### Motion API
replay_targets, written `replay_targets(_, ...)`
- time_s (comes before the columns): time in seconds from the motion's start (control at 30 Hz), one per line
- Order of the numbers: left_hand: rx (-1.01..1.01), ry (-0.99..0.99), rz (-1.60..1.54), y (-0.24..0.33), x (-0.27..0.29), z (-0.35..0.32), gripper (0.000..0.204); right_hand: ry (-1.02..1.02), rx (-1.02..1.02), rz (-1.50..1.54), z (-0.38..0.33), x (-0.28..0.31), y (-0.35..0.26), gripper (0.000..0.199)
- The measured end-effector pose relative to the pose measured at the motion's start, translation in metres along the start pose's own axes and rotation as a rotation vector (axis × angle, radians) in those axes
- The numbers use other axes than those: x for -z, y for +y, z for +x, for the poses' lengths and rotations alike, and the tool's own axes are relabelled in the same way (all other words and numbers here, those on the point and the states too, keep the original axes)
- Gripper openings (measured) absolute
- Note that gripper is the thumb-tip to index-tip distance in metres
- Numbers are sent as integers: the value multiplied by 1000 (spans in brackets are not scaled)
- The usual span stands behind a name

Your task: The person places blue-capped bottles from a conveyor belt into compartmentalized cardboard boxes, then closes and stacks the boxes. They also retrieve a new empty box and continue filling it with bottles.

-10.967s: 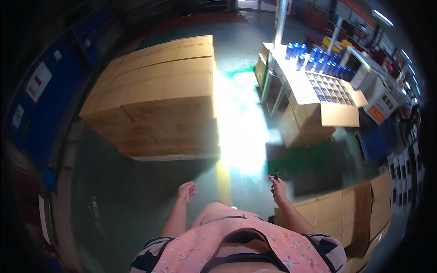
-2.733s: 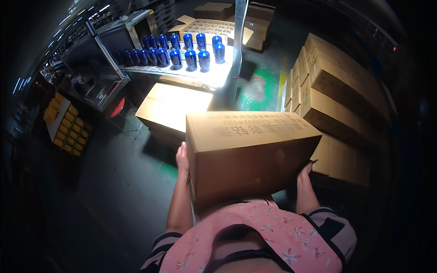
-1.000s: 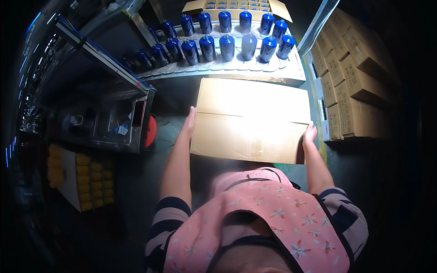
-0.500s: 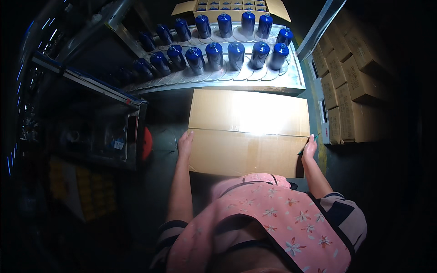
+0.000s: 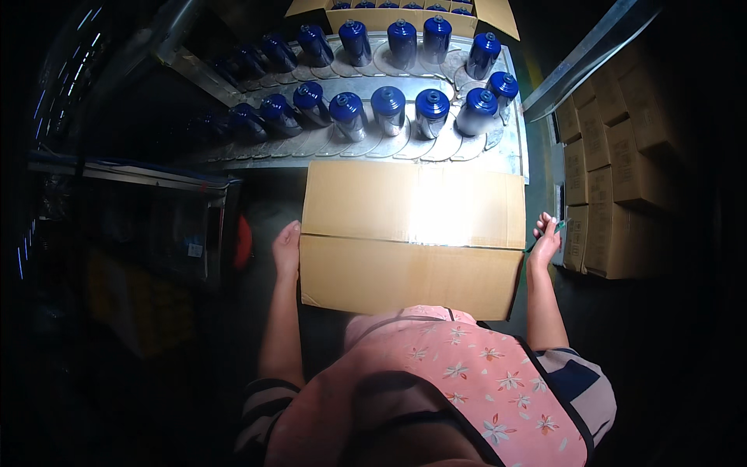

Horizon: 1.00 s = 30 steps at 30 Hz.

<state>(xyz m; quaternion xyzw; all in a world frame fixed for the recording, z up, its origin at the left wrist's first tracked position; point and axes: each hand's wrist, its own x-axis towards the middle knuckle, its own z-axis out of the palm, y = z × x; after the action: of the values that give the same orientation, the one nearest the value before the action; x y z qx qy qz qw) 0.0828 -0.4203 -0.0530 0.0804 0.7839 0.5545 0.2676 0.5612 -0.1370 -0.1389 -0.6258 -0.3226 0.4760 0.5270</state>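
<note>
A closed cardboard box (image 5: 373,272) lies in front of my body, its two top flaps meeting along a seam that runs from left to right. Strong light glares off its right half. My left hand (image 5: 287,249) is at the box's left side, fingers stretched up along the edge and partly hidden. Just off the right side, my right hand (image 5: 546,243) is curled around a slim green pen-like thing (image 5: 560,226), mostly covered by the fingers. Beyond the box, dark blue bottles (image 5: 388,109) stand upright in two curved rows on a conveyor (image 5: 405,148) of overlapping plates.
An open carton (image 5: 498,17) with dividers and blue bottles sits behind the conveyor. Stacked cardboard boxes (image 5: 599,179) stand at the right, past a slanted metal post (image 5: 583,58). A metal-framed bench (image 5: 210,226) and a red round thing (image 5: 243,243) are at the left.
My right hand has come away from the box's right side, the green thing still in it. The box shows lower and slightly left in view. The bottles have shifted along the conveyor.
</note>
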Motion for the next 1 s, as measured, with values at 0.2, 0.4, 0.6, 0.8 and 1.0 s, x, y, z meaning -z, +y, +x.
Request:
replay_targets(0.2,-467,-83,-10,104,-90,111,38,-273,112,3,1,-78,-57,31)
replay_targets(0.4,-588,-39,445,138,-204,203,60,-534,49,-124,-47,-105,-80,23)
replay_targets(0.6,-826,-203,500,139,-230,194,34,-786,87,-103,-52,-199,-94,36)
replay_targets(0.8,-777,-338,544,146,-240,163,34,-814,373,-442,-23,-312,-96,59)
replay_targets(1.0,-885,-311,428,130,-246,144,43,-707,510,-641,10,-331,-78,42)
